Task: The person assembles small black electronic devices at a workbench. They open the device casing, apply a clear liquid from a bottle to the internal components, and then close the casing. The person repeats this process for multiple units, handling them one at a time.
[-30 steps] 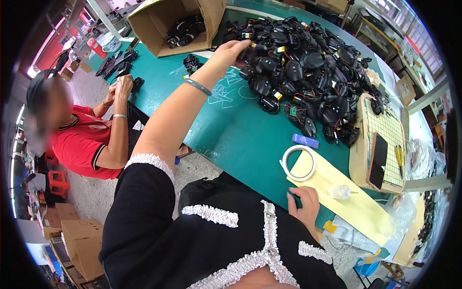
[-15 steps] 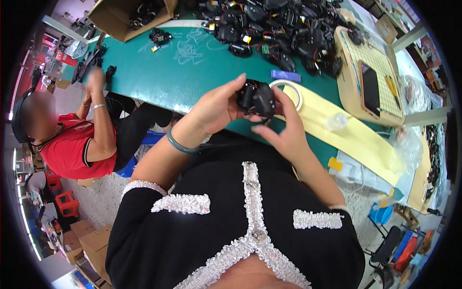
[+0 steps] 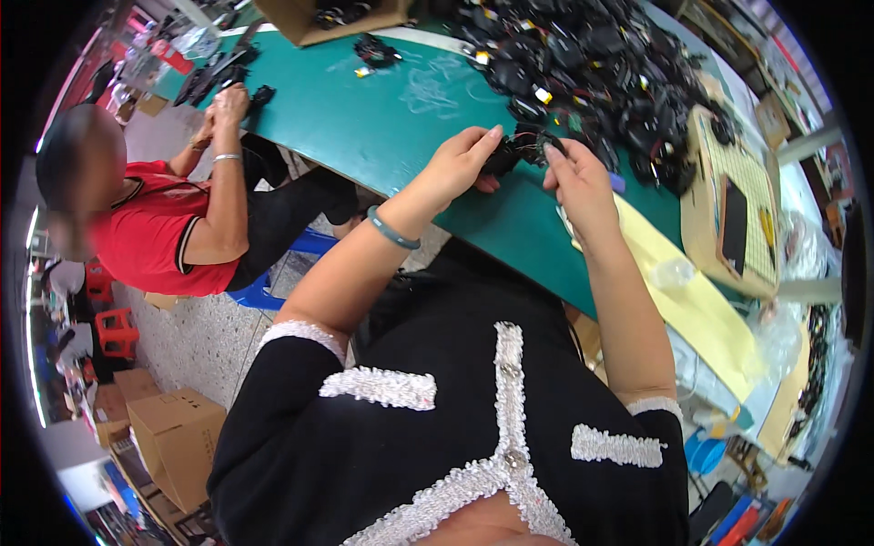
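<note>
A black plastic device with thin wires showing (image 3: 523, 146) is held between my two hands above the green table. My left hand (image 3: 458, 166) grips its left side, the thumb on top and the fingers mostly hidden beneath. My right hand (image 3: 587, 187) pinches its right side between thumb and fingers. Exactly what kind of device it is, I cannot make out. Just beyond my hands lies a large heap of similar black devices (image 3: 628, 100), with wires and small white and yellow tags among them. Part of a small blue-purple box (image 3: 617, 183) shows beside my right hand.
A yellow sheet (image 3: 706, 305) covers the table's right part, near a cream case (image 3: 719, 232) carrying a phone (image 3: 734, 223). A cardboard box (image 3: 339, 33) stands at the far edge, a small wired bundle (image 3: 376, 55) nearby. At left sits a person in red (image 3: 177, 227).
Both hands have moved farther over the table with the device, toward the heap. My right hand has turned to pinch the device from above, and its wires now show. The view has shifted.
</note>
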